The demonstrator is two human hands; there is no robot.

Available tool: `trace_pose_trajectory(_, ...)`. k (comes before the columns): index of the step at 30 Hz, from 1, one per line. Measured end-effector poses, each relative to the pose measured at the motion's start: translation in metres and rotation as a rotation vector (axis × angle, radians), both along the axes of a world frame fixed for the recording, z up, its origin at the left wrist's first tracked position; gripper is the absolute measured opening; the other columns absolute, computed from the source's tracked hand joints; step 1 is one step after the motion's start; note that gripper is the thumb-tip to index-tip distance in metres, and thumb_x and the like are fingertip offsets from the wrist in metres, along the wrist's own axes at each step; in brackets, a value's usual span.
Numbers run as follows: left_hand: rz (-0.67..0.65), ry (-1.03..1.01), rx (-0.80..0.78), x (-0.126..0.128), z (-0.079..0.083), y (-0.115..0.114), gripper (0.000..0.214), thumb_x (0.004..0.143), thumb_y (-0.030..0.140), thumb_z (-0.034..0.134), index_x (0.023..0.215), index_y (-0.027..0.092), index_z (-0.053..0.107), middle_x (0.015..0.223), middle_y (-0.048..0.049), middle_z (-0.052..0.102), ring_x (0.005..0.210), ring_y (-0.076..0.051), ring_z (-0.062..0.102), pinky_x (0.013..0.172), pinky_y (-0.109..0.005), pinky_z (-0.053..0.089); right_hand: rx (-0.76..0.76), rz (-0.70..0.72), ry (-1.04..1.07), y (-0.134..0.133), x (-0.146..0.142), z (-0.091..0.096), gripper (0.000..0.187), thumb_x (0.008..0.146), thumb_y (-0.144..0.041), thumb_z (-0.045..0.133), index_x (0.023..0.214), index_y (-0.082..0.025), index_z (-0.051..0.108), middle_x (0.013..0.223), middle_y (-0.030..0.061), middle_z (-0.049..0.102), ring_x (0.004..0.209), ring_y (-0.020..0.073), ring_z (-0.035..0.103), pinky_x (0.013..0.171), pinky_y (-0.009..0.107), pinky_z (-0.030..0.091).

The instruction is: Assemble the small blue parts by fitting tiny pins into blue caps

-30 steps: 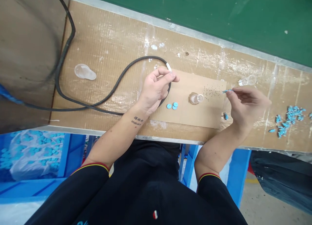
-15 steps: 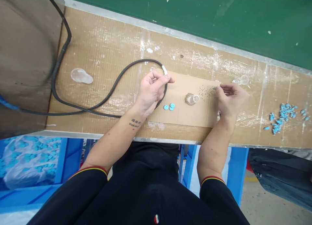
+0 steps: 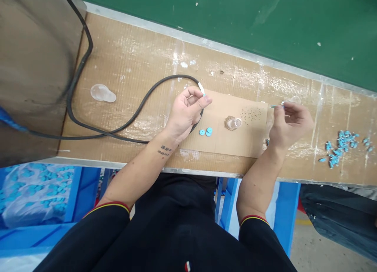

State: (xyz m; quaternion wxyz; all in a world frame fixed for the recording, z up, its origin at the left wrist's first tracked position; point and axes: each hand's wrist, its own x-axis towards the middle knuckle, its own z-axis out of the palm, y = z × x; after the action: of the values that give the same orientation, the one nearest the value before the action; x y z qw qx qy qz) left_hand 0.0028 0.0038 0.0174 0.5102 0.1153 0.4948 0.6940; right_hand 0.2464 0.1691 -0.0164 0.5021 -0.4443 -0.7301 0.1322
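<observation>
Item, your left hand: thumb and index finger pressed together on what looks like a small blue piece, mostly hidden, just beside the white tip of the black hose. Risk: slipping loose, since so little of it seems to be gripped. Second risk: a knock off line, should the curved hose spring or drag against your hand.

Item, your right hand: fingertips pinching a slender blue-green item, too small to identify, held out near the right edge of the cardboard sheet. Risk: twisting or dropping, caused by a hold at one end only.

Item, dark specks: scattered loose on the sheet, between your hands. Risk: scattering, from a brushing finger or a nudged sheet.

Item, clear cup: on the sheet, left of the specks. Risk: tipping, if a wrist catches it.

Item, three blue discs: near your left wrist. Risk: being swept aside by that forearm.

Item, pile of blue pieces: well right of your right hand. Risk: slight, barring a wide elbow.
</observation>
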Motion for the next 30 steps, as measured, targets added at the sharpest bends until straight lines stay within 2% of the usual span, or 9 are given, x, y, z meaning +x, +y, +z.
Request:
trace_pose_trajectory(3, -0.008, -0.013, 0.033, 0.002, 0.000, 0.000, 0.038, 0.074, 0.034, 0.095, 0.088, 0.023, 0.061, 0.075, 0.0060, 0.065, 0.040, 0.000, 0.027, 0.035, -0.023, 0.017, 0.036, 0.015, 0.071, -0.001, 0.002, 0.001, 0.014, 0.091, -0.040, 0.075, 0.099, -0.029, 0.075, 0.088, 0.0050, 0.075, 0.077, 0.0236, 0.070, 0.069, 0.043, 0.059)
trace_pose_trajectory(8, -0.061, 0.003, 0.039, 0.003, 0.002, 0.000, 0.033, 0.082, 0.048, 0.087, 0.082, 0.024, 0.066, 0.074, 0.0036, 0.065, 0.039, -0.002, 0.027, 0.035, -0.027, 0.016, -0.134, 0.037, -0.123, -0.004, 0.005, 0.002, 0.009, 0.085, -0.032, 0.076, 0.092, -0.028, 0.078, 0.084, 0.0016, 0.076, 0.070, 0.0219, 0.070, 0.063, 0.039, 0.057)
trace_pose_trajectory(13, -0.052, -0.002, 0.034, 0.002, 0.001, 0.000, 0.035, 0.085, 0.053, 0.084, 0.081, 0.025, 0.064, 0.068, 0.0047, 0.061, 0.039, -0.003, 0.024, 0.036, -0.027, 0.015, -0.224, 0.066, -0.244, -0.002, 0.004, -0.003, 0.007, 0.083, -0.030, 0.077, 0.089, -0.027, 0.078, 0.079, 0.0000, 0.074, 0.067, 0.0198, 0.068, 0.068, 0.038, 0.059)
trace_pose_trajectory(15, -0.060, -0.017, 0.056, 0.002, -0.002, -0.001, 0.034, 0.082, 0.049, 0.087, 0.082, 0.025, 0.065, 0.069, 0.0049, 0.062, 0.039, -0.002, 0.024, 0.036, -0.026, 0.014, -0.206, 0.064, -0.177, -0.003, 0.001, -0.001, 0.009, 0.083, -0.034, 0.077, 0.090, -0.027, 0.077, 0.080, 0.0004, 0.074, 0.068, 0.0192, 0.068, 0.067, 0.037, 0.058)
trace_pose_trajectory(18, -0.076, -0.064, 0.107, 0.005, -0.005, -0.002, 0.036, 0.074, 0.045, 0.094, 0.087, 0.023, 0.069, 0.071, 0.0048, 0.064, 0.040, -0.001, 0.025, 0.037, -0.023, 0.013, -0.134, 0.086, 0.054, -0.011, -0.007, 0.007, 0.020, 0.085, -0.043, 0.078, 0.093, -0.025, 0.078, 0.077, -0.0003, 0.072, 0.062, 0.0161, 0.064, 0.060, 0.035, 0.056)
trace_pose_trajectory(21, -0.120, -0.128, 0.143, 0.010, -0.004, -0.004, 0.045, 0.063, 0.043, 0.100, 0.091, 0.021, 0.073, 0.075, 0.0035, 0.068, 0.043, 0.000, 0.030, 0.039, -0.021, 0.016, -0.026, 0.240, 0.255, -0.026, -0.018, 0.019, 0.024, 0.087, -0.050, 0.079, 0.093, -0.026, 0.078, 0.069, -0.0033, 0.065, 0.053, 0.0128, 0.058, 0.054, 0.032, 0.052)
trace_pose_trajectory(24, -0.196, -0.180, 0.141, 0.016, -0.002, -0.007, 0.051, 0.056, 0.045, 0.102, 0.092, 0.019, 0.077, 0.079, 0.0002, 0.074, 0.045, 0.000, 0.033, 0.039, -0.021, 0.018, 0.086, 0.443, 0.369, -0.047, -0.029, 0.027, 0.018, 0.088, -0.047, 0.083, 0.090, -0.030, 0.077, 0.070, -0.0033, 0.065, 0.057, 0.0137, 0.062, 0.051, 0.030, 0.053)
trace_pose_trajectory(27, -0.250, -0.208, 0.151, 0.022, 0.000, -0.008, 0.048, 0.060, 0.050, 0.099, 0.088, 0.018, 0.079, 0.078, -0.0013, 0.076, 0.043, 0.001, 0.031, 0.041, -0.021, 0.021, 0.081, 0.578, 0.378, -0.066, -0.040, 0.029, 0.011, 0.092, -0.040, 0.081, 0.094, -0.030, 0.077, 0.078, -0.0014, 0.071, 0.065, 0.0157, 0.070, 0.052, 0.030, 0.058)
trace_pose_trajectory(30, -0.267, -0.224, 0.154, 0.027, -0.001, -0.007, 0.039, 0.064, 0.044, 0.098, 0.083, 0.016, 0.078, 0.071, 0.0004, 0.073, 0.041, 0.001, 0.029, 0.041, -0.021, 0.020, 0.044, 0.663, 0.348, -0.076, -0.047, 0.028, 0.009, 0.093, -0.031, 0.080, 0.102, -0.030, 0.078, 0.086, -0.0001, 0.076, 0.074, 0.0170, 0.074, 0.055, 0.029, 0.062)
